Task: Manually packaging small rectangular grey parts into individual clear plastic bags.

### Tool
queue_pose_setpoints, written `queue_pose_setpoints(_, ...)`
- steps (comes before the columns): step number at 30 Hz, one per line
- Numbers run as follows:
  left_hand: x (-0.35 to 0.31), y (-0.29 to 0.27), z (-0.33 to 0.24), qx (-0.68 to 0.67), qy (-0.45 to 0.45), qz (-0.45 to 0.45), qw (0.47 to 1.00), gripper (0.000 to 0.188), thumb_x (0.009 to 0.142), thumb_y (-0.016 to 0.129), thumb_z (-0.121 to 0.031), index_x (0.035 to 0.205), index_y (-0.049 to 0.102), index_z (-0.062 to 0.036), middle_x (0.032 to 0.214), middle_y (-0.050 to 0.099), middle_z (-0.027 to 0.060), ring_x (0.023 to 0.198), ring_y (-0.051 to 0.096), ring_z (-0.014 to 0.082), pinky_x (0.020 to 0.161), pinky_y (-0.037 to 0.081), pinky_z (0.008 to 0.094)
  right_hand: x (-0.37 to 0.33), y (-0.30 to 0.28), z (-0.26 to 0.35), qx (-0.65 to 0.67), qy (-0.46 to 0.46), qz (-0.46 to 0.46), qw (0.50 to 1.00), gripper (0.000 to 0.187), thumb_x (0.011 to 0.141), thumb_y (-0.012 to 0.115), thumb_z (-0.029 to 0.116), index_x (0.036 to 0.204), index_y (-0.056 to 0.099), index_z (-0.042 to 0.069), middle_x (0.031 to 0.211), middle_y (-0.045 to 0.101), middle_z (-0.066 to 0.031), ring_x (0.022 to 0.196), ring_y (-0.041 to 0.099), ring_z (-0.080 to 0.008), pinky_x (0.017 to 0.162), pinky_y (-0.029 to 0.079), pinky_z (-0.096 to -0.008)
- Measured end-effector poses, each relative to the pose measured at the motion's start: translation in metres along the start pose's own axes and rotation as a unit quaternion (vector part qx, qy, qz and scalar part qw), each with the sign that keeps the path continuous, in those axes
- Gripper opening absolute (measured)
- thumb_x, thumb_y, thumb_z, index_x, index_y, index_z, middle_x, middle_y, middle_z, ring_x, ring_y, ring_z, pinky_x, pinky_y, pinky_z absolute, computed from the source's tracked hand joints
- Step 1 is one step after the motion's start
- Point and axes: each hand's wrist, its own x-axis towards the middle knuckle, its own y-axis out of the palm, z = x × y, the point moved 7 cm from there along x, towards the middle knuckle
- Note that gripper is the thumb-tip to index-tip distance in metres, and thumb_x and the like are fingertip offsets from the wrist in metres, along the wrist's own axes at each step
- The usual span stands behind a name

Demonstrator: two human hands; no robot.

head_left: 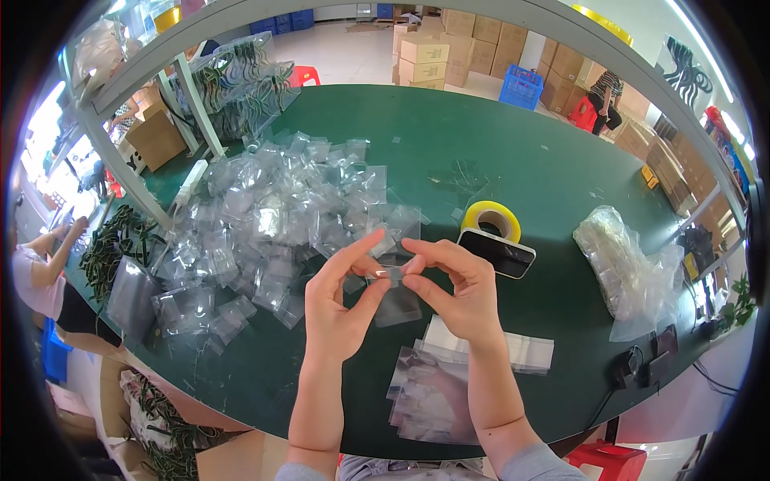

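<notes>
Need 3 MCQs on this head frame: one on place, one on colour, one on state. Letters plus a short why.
1. Where does the roll of tape lie?
A. Left of the heap of clear bags
B. Just behind the dark phone, right of the hands
C. On the stack of flat bags at the near edge

2. What colour is the roll of tape?
A. Yellow
B. Red
C. White

3. How is the small clear bag held?
A. Pinched between both hands above the table
B. Lying flat, untouched
C. In the left hand only

Answers:
1 B: it sits behind the phone on the green table.
2 A: its ring is yellow.
3 A: the left hand and right hand both grip it by the fingertips.
</notes>
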Motion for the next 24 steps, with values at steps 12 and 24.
queue_pose_setpoints(12, -0.002, -0.006, -0.008, 0.239, 0.117, -0.027, 0.964, 0.014, 0.072, 0.074, 0.005, 0.084, 0.073, -0.0019, 0.086, 0.059, 0.0058, 0.075, 0.054, 0.0142, 0.070, 0.041, 0.0266, 0.000, 0.001, 0.007, -0.207, -0.084, 0.030, 0.974, 0.026, 0.078, 0.074, -0.002, 0.103, 0.074, 0.005, 0.087, 0.061, -0.0056, 0.079, 0.060, -0.0151, 0.070, 0.049, -0.0265)
queue_pose_setpoints(24, 0.000, -0.070, -0.016, 0.466, 0.126, -0.161, 0.861, 0.064, 0.082, 0.075, -0.016, 0.141, 0.051, -0.0113, 0.135, 0.056, 0.0114, 0.131, 0.044, 0.0356, 0.110, 0.032, 0.0450, -0.074, -0.030, -0.048, -0.565, 0.092, 0.343, 0.745, 0.034, 0.072, 0.078, 0.026, 0.100, 0.069, 0.009, 0.097, 0.066, -0.0072, 0.091, 0.065, -0.0286, 0.077, 0.052, -0.0408)
